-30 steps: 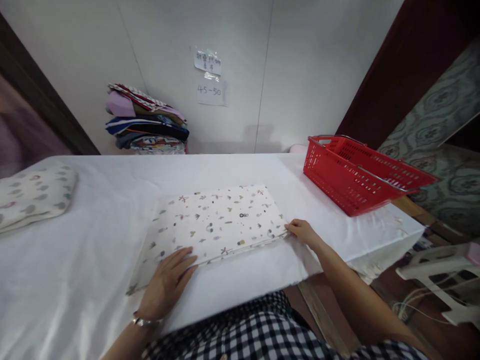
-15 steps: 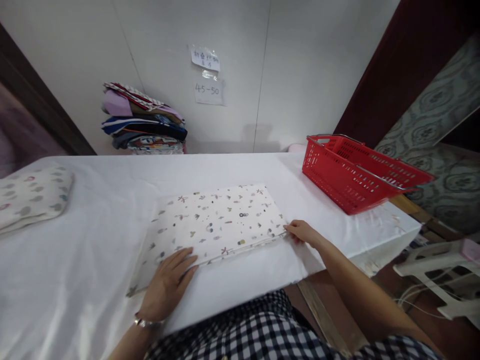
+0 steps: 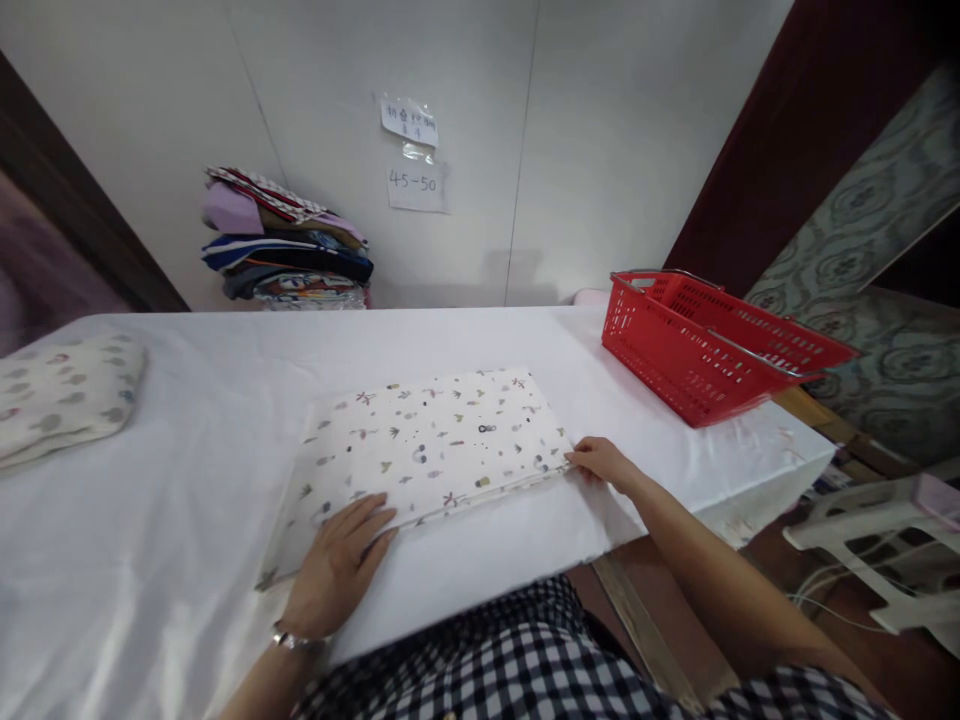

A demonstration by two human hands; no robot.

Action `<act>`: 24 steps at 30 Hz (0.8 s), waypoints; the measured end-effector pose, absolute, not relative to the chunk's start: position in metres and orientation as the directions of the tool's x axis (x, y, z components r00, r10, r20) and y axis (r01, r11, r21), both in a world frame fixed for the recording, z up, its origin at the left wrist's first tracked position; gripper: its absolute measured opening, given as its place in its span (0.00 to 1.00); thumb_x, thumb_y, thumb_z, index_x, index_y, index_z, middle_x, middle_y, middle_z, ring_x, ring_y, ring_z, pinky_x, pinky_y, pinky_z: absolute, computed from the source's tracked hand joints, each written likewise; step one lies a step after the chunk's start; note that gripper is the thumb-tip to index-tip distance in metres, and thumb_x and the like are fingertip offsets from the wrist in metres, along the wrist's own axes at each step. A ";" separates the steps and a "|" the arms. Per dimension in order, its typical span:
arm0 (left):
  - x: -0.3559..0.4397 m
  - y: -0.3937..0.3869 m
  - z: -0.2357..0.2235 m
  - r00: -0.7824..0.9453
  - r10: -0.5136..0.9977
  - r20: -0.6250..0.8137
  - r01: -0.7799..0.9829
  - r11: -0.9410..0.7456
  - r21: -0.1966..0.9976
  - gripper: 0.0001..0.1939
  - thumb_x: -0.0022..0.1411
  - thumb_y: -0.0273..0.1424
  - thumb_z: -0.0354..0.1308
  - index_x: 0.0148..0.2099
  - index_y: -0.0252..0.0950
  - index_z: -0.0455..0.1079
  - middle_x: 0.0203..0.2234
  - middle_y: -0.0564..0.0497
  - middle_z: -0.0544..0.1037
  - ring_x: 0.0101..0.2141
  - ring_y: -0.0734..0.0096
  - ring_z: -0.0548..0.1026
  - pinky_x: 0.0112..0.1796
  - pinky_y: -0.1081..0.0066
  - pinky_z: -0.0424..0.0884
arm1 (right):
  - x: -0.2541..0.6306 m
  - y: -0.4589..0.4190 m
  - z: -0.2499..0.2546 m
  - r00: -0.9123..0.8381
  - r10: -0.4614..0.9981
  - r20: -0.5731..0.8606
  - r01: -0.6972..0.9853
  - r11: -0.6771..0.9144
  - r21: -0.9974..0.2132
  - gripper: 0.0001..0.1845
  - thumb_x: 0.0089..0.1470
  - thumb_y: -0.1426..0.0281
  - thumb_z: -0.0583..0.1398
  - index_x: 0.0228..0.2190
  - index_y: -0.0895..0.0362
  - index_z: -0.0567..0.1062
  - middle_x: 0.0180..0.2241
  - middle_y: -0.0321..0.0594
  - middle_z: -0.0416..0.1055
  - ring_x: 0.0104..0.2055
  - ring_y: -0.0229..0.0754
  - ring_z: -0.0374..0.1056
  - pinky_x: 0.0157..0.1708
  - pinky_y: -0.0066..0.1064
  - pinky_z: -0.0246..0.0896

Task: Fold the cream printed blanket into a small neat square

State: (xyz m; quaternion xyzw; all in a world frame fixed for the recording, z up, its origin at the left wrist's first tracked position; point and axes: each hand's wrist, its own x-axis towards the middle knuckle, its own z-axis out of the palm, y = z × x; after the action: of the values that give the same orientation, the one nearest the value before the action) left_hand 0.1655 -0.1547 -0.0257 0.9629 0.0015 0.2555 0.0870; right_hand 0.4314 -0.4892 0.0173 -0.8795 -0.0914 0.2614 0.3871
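A folded white cloth (image 3: 442,440) with a small scattered print lies flat on the white-covered table (image 3: 480,345). My left hand (image 3: 341,560), a bracelet at its wrist, rests with outstretched fingers on the cloth's near edge, left of the middle. At the near right corner, my right hand (image 3: 604,465) pinches the cloth's edge between thumb and fingers. The folded layers show along the near side, and the left end looks thinner, its printed edge reaching down beside my left hand.
A red basket (image 3: 705,350) with metal handles stands at the table's right. Another printed cloth (image 3: 67,395) lies folded at the far left. Behind the table, against the wall, is a stack of folded fabrics (image 3: 289,240). A white stool (image 3: 877,550) stands on the floor at right.
Both hands keep their places on the cloth, which stays put. Only the view shifts slightly.
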 end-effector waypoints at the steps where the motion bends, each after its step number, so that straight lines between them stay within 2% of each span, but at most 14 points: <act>1: 0.165 -0.155 -0.026 0.870 0.048 0.490 -0.041 -0.985 0.169 0.17 0.60 0.40 0.49 0.46 0.39 0.71 0.47 0.46 0.73 0.49 0.59 0.69 0.48 0.57 0.68 | 0.432 -0.489 0.018 0.850 0.364 -0.380 -0.036 -0.680 -0.733 0.10 0.46 0.64 0.60 0.23 0.58 0.67 0.13 0.30 0.63 0.14 0.31 0.58 0.15 0.23 0.49; 5: 0.165 -0.155 -0.026 0.869 0.060 0.490 -0.029 -0.985 0.172 0.17 0.60 0.41 0.49 0.46 0.39 0.71 0.47 0.47 0.73 0.49 0.59 0.69 0.48 0.57 0.68 | 0.433 -0.490 0.023 0.861 0.360 -0.359 -0.026 -0.674 -0.738 0.10 0.44 0.64 0.61 0.23 0.58 0.69 0.12 0.29 0.61 0.14 0.31 0.56 0.15 0.23 0.48; 11: 0.166 -0.156 -0.024 0.863 0.048 0.503 -0.043 -0.985 0.169 0.17 0.61 0.40 0.49 0.46 0.39 0.71 0.47 0.46 0.73 0.49 0.59 0.69 0.47 0.57 0.68 | 0.435 -0.491 0.025 0.817 0.388 -0.427 -0.076 -0.661 -0.747 0.12 0.41 0.64 0.62 0.18 0.58 0.67 0.11 0.30 0.61 0.13 0.30 0.53 0.14 0.23 0.45; 19: 0.167 -0.155 -0.026 0.864 0.053 0.501 -0.042 -0.983 0.177 0.17 0.61 0.40 0.49 0.46 0.39 0.71 0.47 0.47 0.73 0.49 0.59 0.69 0.48 0.57 0.67 | 0.439 -0.488 0.032 0.800 0.422 -0.427 -0.128 -0.575 -0.808 0.15 0.42 0.60 0.61 0.20 0.56 0.63 0.12 0.28 0.60 0.14 0.30 0.55 0.13 0.22 0.43; 24: 0.167 -0.157 -0.024 0.861 0.063 0.504 -0.039 -0.981 0.189 0.17 0.61 0.42 0.48 0.45 0.40 0.71 0.46 0.47 0.74 0.48 0.59 0.70 0.47 0.56 0.68 | 0.435 -0.487 0.032 0.759 0.450 -0.471 -0.155 -0.577 -0.802 0.16 0.44 0.58 0.60 0.20 0.56 0.63 0.13 0.28 0.59 0.14 0.29 0.54 0.13 0.22 0.44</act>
State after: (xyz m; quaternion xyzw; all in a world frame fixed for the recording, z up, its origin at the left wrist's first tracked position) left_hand 0.1668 -0.1567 -0.0235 0.9598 0.0060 0.2634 0.0969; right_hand 0.4348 -0.4867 0.0321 -0.8223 -0.0897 0.3354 0.4509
